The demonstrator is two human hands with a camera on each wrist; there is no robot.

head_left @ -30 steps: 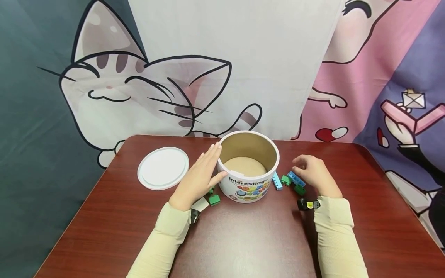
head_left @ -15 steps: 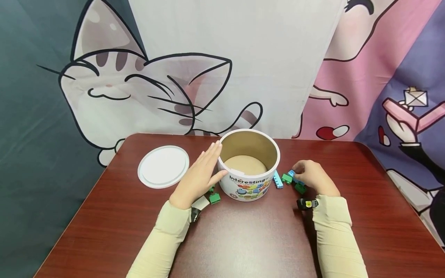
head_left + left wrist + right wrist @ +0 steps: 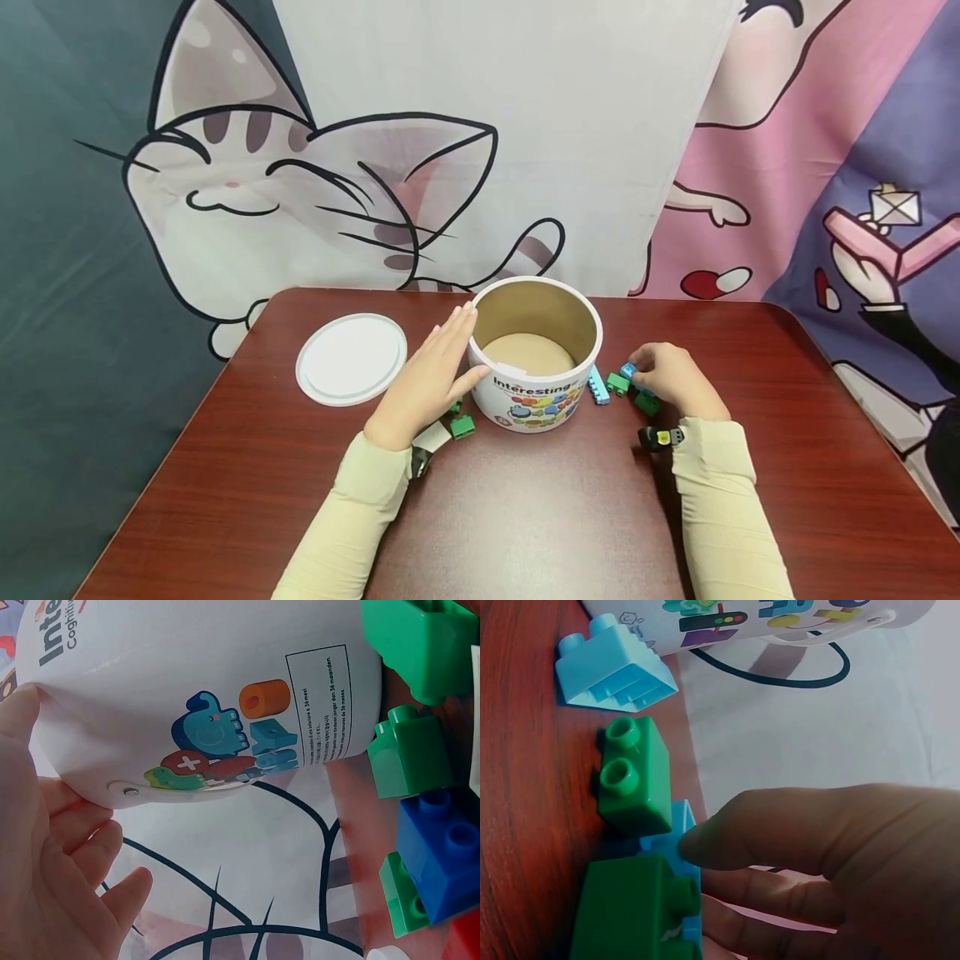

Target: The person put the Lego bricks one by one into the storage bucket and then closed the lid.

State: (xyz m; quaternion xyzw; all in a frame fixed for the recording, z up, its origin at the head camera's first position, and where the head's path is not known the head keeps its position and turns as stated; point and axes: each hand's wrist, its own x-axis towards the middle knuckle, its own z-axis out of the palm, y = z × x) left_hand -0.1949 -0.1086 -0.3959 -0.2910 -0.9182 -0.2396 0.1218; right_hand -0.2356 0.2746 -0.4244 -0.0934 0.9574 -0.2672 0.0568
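Observation:
A white round bucket (image 3: 525, 408) with colourful printing stands upright on the table, and I see bare bottom inside it. My left hand (image 3: 420, 383) rests against its left side, fingers mostly straight and thumb toward the front wall. To the right of the bucket, my right hand (image 3: 678, 383) pinches a blue building brick (image 3: 676, 844), thumb on the near side and fingers behind. That brick is still down among the others, partly hidden by a dark green brick (image 3: 622, 911). A green brick (image 3: 641, 776) and a light blue brick (image 3: 615, 667) lie between it and the bucket.
A white round lid (image 3: 351, 360) lies flat on the table (image 3: 225, 500) at the left. Beside the bucket's left side are more bricks: green (image 3: 411, 754), dark blue (image 3: 444, 847) and red (image 3: 466, 941), partly under the left wrist. A printed cloth (image 3: 525, 150) hangs behind the table.
My right hand has come down onto the blue brick, and its thumb and fingers have closed on it. The left hand has stayed at the bucket.

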